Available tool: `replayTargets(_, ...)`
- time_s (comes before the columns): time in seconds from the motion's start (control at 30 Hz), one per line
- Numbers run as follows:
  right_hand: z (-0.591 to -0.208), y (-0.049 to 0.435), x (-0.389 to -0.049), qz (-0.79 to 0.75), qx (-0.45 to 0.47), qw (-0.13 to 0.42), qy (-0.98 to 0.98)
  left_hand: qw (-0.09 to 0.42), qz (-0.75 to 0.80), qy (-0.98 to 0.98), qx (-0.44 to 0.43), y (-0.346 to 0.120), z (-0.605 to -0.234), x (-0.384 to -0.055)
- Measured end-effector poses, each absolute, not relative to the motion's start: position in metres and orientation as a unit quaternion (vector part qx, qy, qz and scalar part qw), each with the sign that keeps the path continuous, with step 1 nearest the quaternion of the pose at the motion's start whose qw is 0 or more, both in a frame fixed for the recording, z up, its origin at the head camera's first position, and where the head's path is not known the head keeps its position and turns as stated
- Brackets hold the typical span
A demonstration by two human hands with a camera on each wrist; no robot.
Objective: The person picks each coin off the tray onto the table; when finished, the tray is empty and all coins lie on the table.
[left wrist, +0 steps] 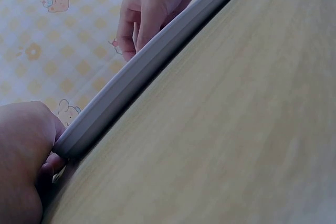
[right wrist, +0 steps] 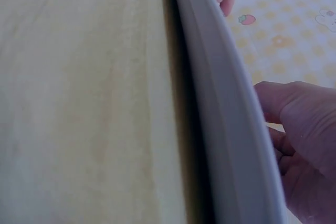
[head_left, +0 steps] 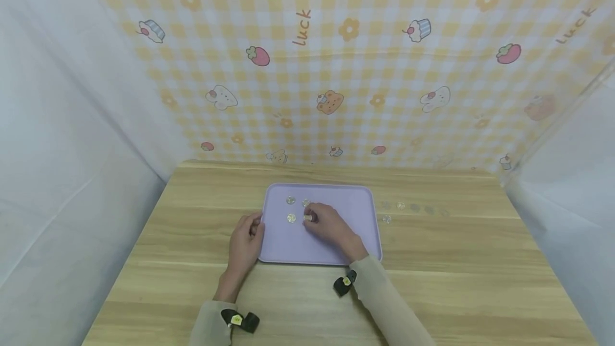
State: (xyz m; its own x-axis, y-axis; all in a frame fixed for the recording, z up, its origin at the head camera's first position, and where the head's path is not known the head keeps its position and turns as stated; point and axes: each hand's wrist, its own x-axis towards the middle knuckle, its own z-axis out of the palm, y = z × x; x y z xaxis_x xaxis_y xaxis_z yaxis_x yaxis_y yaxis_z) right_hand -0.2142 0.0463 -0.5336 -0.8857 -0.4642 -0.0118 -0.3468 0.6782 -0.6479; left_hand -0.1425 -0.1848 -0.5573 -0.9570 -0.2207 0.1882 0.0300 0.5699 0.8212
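A lilac rectangular tray (head_left: pixel 331 252) lies on the wooden table. My left hand (head_left: pixel 246 244) holds its left rim, and the left wrist view shows fingers (left wrist: pixel 47 169) curled at the tray's corner. Over the tray's middle, my right hand (head_left: pixel 329 224) pinches a small pale coin (head_left: pixel 308 218) at its fingertips. Two silvery coins, one at the upper left (head_left: pixel 290 200) and another coin beside it (head_left: pixel 305 203), lie on the tray above a gold-toned coin (head_left: pixel 291 218). In the right wrist view, the tray wall hides the right fingertips.
Right of the tray, several coins lie on the table in a loose row, including a gold-toned coin (head_left: pixel 401 205) and a grey coin (head_left: pixel 430 210). Below that row is one more coin (head_left: pixel 386 219). A checked cloth (head_left: pixel 355 73) hangs behind the table.
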Motion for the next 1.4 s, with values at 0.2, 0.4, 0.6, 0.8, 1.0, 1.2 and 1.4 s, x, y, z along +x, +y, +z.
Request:
replayTargets(0.2, -0.531, 0.047, -0.215, -0.329, -0.22, 0.095, 0.913, 0.142, -0.459, -0.875, 0.052, -0.185, -0.558, -0.143)
replayTargets(0.4, -0.53, 0.046, -0.213, -0.329, -0.21, 0.09, 0.916, 0.135, -0.462, -0.875, 0.056, -0.185, -0.557, -0.142)
replayTargets(0.6, -0.535, 0.048, -0.208, -0.337, -0.195, 0.055, 0.919, 0.139, -0.461, -0.875, 0.053, -0.184, -0.558, -0.143)
replayTargets(0.8, -0.54, 0.048, -0.202, -0.335, -0.192, 0.009, 0.923, 0.134, -0.467, -0.872, 0.054, -0.185, -0.557, -0.143)
replayTargets(1.0, -0.54, 0.046, -0.2, -0.336, -0.191, 0.012, 0.922, 0.14, -0.463, -0.873, 0.053, -0.185, -0.558, -0.141)
replayTargets(1.2, -0.546, 0.047, -0.2, -0.334, -0.201, -0.009, 0.921, 0.14, -0.469, -0.87, 0.052, -0.185, -0.558, -0.141)
replayTargets(1.4, -0.556, 0.05, -0.2, -0.342, -0.224, -0.073, 0.91, 0.134, -0.463, -0.875, 0.054, -0.185, -0.558, -0.141)
